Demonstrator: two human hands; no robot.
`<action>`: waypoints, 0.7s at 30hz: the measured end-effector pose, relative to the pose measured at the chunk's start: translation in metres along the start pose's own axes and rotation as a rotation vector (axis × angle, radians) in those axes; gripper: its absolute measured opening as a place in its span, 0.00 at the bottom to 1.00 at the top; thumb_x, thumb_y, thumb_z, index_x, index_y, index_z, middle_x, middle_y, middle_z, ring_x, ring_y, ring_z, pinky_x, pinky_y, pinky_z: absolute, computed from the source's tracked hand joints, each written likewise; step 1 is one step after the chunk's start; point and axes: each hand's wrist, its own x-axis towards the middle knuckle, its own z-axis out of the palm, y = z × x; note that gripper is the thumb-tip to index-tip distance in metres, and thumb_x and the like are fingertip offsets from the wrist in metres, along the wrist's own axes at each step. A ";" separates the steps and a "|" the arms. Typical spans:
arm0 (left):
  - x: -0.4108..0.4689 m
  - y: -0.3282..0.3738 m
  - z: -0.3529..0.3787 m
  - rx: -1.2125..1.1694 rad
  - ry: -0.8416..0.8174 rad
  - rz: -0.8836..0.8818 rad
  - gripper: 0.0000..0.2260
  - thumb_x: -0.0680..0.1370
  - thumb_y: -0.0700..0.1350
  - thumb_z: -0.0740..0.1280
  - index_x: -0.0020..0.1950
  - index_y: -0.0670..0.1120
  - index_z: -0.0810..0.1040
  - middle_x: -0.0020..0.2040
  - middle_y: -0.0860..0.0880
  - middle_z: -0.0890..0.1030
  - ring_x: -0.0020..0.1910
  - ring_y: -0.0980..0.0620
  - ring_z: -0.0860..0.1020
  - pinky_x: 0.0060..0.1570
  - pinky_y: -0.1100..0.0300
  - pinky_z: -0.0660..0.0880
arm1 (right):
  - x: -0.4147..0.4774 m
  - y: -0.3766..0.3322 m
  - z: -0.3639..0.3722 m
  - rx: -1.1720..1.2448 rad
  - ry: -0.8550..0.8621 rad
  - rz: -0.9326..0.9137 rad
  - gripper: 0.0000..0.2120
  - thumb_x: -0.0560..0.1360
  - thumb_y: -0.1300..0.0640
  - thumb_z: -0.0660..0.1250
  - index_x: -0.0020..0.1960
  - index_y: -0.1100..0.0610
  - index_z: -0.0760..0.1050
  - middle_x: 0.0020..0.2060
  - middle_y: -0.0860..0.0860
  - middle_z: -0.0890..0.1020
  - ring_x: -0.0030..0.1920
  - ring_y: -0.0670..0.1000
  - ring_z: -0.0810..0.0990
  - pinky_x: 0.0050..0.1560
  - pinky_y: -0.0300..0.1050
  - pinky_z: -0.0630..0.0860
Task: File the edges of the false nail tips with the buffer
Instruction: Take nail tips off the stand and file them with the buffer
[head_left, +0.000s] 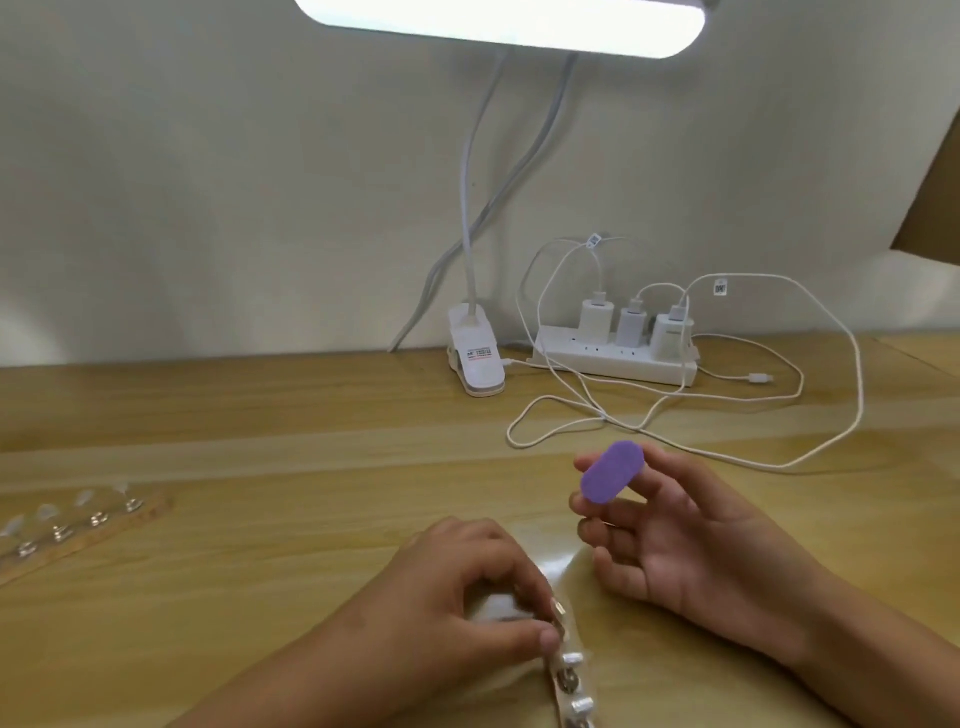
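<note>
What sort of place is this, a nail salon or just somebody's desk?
Likely a plain work desk set up for nail craft, not clearly a salon: a wooden table, a clip-on lamp, a power strip with chargers, and false nail tips on strips.

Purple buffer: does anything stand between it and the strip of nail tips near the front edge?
No loose object does. The purple buffer, pinched in the right hand, is held apart from the strip of nail tips. The left hand grips the strip's upper end and covers the tips there; the lower ones lie exposed.
</note>
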 end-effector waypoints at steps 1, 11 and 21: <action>-0.001 0.003 0.004 0.010 -0.012 0.000 0.08 0.69 0.61 0.73 0.46 0.65 0.80 0.50 0.63 0.78 0.58 0.61 0.72 0.63 0.58 0.66 | 0.000 0.000 0.001 -0.004 0.005 -0.011 0.27 0.60 0.47 0.82 0.55 0.57 0.83 0.45 0.58 0.81 0.41 0.52 0.80 0.42 0.46 0.82; -0.001 0.008 0.016 -0.254 0.113 -0.091 0.08 0.68 0.56 0.73 0.45 0.57 0.82 0.46 0.59 0.83 0.49 0.59 0.80 0.55 0.59 0.75 | 0.003 0.005 0.004 -0.212 0.115 -0.280 0.15 0.65 0.48 0.72 0.50 0.50 0.82 0.42 0.52 0.79 0.40 0.47 0.77 0.42 0.44 0.80; -0.005 0.008 0.014 -0.450 0.149 -0.134 0.06 0.73 0.49 0.74 0.46 0.60 0.85 0.40 0.57 0.84 0.38 0.63 0.77 0.40 0.69 0.72 | -0.008 0.027 0.010 -0.920 0.187 -0.635 0.13 0.66 0.45 0.73 0.48 0.43 0.74 0.51 0.48 0.80 0.54 0.50 0.80 0.53 0.39 0.77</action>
